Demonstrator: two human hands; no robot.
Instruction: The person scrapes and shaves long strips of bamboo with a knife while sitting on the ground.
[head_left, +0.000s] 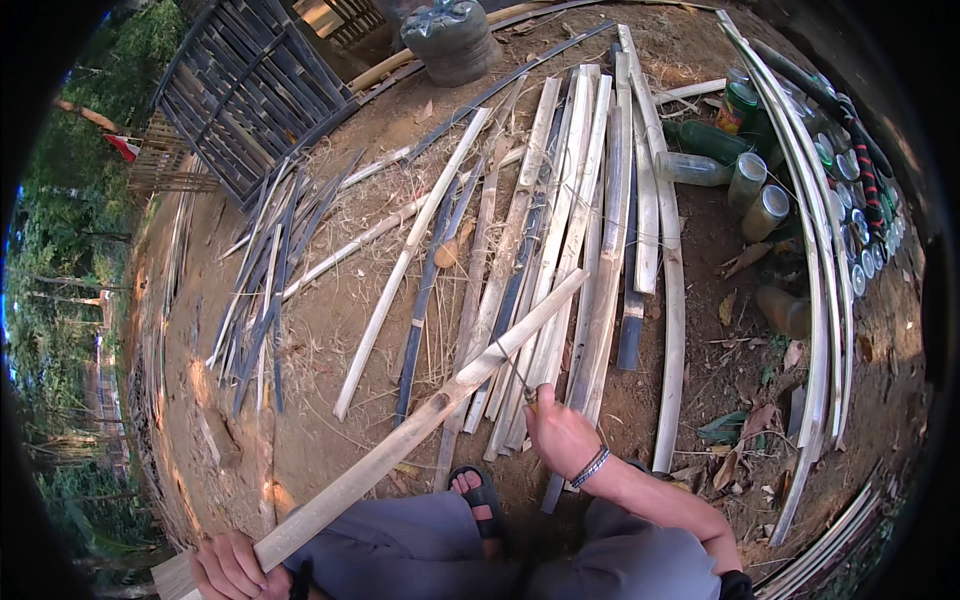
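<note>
A long split bamboo strip [372, 462] slants up from the lower left across my lap, its far end over the pile of strips. My left hand [235, 565] is wrapped round its near end. My right hand [562, 435], with a braided bracelet at the wrist, is closed round the handle of a knife [518, 372]. The thin dark blade points up and left to the strip's edge; whether it touches the strip I cannot tell. Beyond my hands, several split bamboo strips [540, 250] lie side by side on the ground, some pale, some dark.
Thin shavings [320, 350] litter the dirt. Glass bottles and jars [765, 205] stand and lie at the right, beside long bamboo strips [815, 270]. A dark slatted panel [240, 95] leans at the far left, near a filled plastic sack [450, 45]. My sandalled foot [478, 495] is below.
</note>
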